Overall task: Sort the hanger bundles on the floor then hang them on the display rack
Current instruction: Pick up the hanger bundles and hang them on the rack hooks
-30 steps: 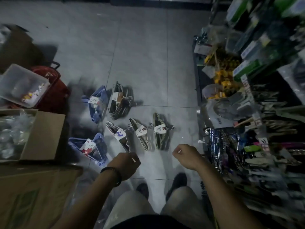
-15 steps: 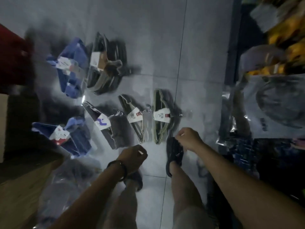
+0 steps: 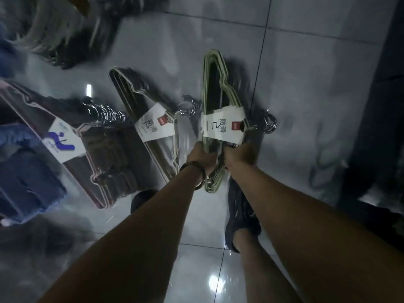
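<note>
left hand (image 3: 201, 157), right hand (image 3: 238, 154) gripping green hanger bundle (image 3: 223, 125)

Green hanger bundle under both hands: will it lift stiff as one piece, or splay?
Probably lifts as one: a paper band wraps the green hanger bundle at its middle. Below the left hand and right hand the wires fan, so ends may splay. Thin wire, likely light.

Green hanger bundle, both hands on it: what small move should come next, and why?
Probably lift the green hanger bundle straight up: left hand and right hand both grip it below its white label, it seems to lie on the floor, and a neighbouring bundle lies close beside.
</note>
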The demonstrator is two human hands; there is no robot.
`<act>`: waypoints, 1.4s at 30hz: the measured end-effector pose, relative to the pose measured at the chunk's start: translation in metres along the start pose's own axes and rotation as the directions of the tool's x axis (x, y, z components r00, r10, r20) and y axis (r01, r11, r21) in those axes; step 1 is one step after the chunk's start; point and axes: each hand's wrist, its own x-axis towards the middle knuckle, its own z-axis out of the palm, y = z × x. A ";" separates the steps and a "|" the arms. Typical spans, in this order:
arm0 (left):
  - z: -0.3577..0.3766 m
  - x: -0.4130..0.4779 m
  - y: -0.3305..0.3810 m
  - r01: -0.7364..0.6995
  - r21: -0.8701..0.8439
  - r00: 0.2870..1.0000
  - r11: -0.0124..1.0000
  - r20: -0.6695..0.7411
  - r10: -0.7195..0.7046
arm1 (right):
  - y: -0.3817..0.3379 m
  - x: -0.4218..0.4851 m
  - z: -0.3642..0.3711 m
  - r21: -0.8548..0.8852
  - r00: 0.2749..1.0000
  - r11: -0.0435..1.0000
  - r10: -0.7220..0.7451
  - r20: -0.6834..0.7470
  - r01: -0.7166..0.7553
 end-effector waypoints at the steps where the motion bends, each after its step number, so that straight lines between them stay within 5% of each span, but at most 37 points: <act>1: 0.004 0.004 -0.003 -0.006 -0.029 0.999 1.000 -0.033 0.005 | 0.000 0.001 0.002 0.005 0.999 1.000 0.004 -0.038 -0.004; 14: -0.036 -0.098 0.057 0.039 -0.153 0.995 0.987 0.094 -0.025 | 0.001 -0.098 -0.091 0.006 0.955 0.956 -0.294 0.036 0.294; 19: -0.083 -0.224 0.096 -0.025 -0.551 0.988 0.834 0.113 0.104 | -0.023 -0.201 -0.169 -0.015 0.952 0.952 -0.304 0.026 0.305; 25: -0.165 -0.388 0.151 -0.194 -0.621 0.946 0.759 0.086 0.312 | -0.067 -0.371 -0.262 -0.048 0.905 0.904 -0.424 0.035 0.426; 29: -0.212 -0.498 0.163 -0.336 -0.597 0.892 0.728 0.048 0.450 | -0.107 -0.483 -0.338 -0.133 0.893 0.923 -0.303 0.333 0.362; 31: -0.232 -0.548 0.161 -0.417 -0.559 0.848 0.717 0.044 0.528 | -0.120 -0.540 -0.384 -0.209 0.882 0.896 -0.301 0.361 0.391; 35: -0.261 -0.638 0.151 -0.540 -0.439 0.766 0.718 0.097 0.635 | -0.129 -0.654 -0.445 -0.096 0.855 0.850 -0.509 0.096 0.517; 38: -0.265 -0.696 0.145 -0.619 -0.385 0.688 0.685 0.156 0.709 | -0.131 -0.722 -0.468 -0.118 0.680 0.742 -0.657 -0.325 0.660; 40: -0.260 -0.736 0.144 -0.671 -0.377 0.619 0.638 0.189 0.762 | -0.127 -0.750 -0.478 -0.199 0.620 0.716 -0.685 -0.382 0.669; 42: -0.251 -0.772 0.139 -0.722 -0.362 0.545 0.590 0.229 0.807 | -0.117 -0.774 -0.485 -0.245 0.634 0.728 -0.681 -0.367 0.640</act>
